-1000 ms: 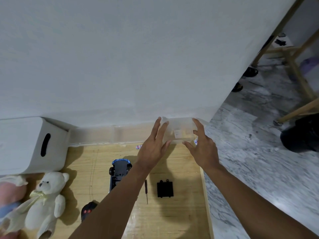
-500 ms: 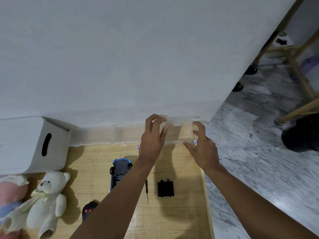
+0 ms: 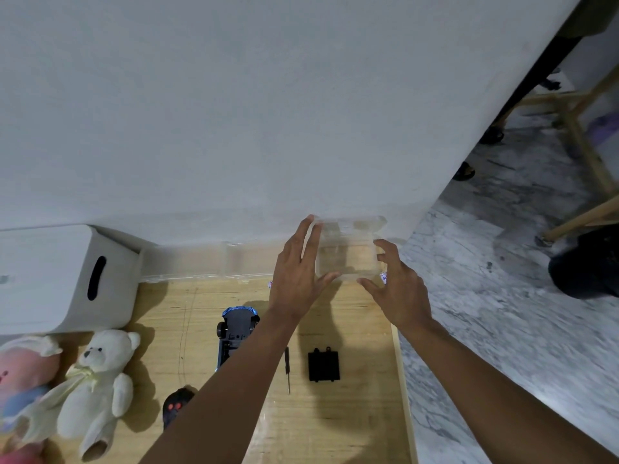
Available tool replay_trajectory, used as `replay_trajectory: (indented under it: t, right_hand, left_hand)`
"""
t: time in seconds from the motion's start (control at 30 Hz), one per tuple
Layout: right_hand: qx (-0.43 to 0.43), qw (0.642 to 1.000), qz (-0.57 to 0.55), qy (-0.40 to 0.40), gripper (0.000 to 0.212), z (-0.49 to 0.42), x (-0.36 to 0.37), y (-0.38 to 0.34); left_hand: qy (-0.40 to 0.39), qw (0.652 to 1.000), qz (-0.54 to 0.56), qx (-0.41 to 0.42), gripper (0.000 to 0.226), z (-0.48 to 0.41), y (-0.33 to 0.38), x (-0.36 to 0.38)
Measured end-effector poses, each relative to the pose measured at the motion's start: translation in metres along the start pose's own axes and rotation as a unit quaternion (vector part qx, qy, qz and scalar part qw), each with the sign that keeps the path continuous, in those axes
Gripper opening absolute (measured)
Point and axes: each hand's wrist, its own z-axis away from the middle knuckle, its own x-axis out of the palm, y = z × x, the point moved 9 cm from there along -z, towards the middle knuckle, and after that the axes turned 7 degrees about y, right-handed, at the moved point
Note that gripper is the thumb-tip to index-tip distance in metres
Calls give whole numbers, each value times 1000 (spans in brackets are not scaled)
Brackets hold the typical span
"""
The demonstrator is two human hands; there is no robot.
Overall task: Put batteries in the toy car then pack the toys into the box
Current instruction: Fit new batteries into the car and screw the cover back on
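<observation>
A small clear plastic container (image 3: 345, 259) stands at the table's back right, against the wall, its lid tipped up behind it. My left hand (image 3: 296, 279) lies with straight fingers along its left side, thumb at the front edge. My right hand (image 3: 398, 293) curls thumb and fingers round its right front corner. The blue toy car (image 3: 236, 329) lies upside down near my left forearm. A black battery cover (image 3: 324, 366) and a thin screwdriver (image 3: 287, 370) lie beside it. A dark remote (image 3: 176, 405) is partly hidden by my arm.
A white box with a slot handle (image 3: 50, 279) stands at the back left. A white teddy bear (image 3: 97, 386) and a pink plush toy (image 3: 23, 373) lie in front of it. The wooden table (image 3: 351, 423) ends at the right above a marble floor.
The container's lid has swung up toward the wall. My left fingers, curled over the lid half a second ago, now lie straight. My right hand has barely moved.
</observation>
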Motion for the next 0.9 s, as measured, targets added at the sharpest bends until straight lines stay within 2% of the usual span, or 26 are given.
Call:
replay_trajectory:
  t: [0.2, 0.33, 0.5, 0.7, 0.9]
  right_hand:
    - [-65, 995, -46, 64, 30, -9, -24, 7]
    - [-82, 995, -60, 5, 21, -35, -14, -16]
    - [-119, 985, -23, -121, 6, -56, 24, -48]
    - [-122, 976, 12, -178, 33, -66, 51, -53]
    - [-127, 969, 24, -209, 37, -73, 58, -55]
  left_hand:
    - [-9, 1000, -22, -2, 102, 1, -1, 2]
    - [-9, 1000, -29, -4, 104, 2, -2, 4]
    - [-10, 1000, -28, -5, 96, 1, -2, 5]
    - [-6, 999, -33, -12, 96, -1, -2, 4]
    - [-19, 999, -33, -17, 100, -1, -3, 5]
